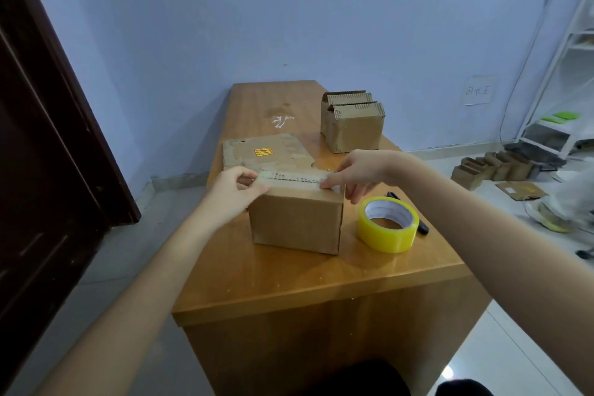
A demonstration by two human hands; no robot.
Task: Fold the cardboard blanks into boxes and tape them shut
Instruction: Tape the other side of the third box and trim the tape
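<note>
The box you're taping stands just left of the tape roll, and the strip of tape along its top near edge could wrinkle or stick crooked if your pull goes uneven. Your left hand pinches the strip's left end with curled fingers; your right hand pinches the right end at the corner nearest the roll.

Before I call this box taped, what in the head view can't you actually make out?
- Box: its top seam and far side, head view, hidden by the raised flap, left hand and right hand.
- Tape strip: its ends, covered by both hands' fingers.
- Black marker: mostly hidden behind the tape roll.
- Two boxes at the far end: their insides, hidden by their own walls.
- Wall note: writing too small.
</note>
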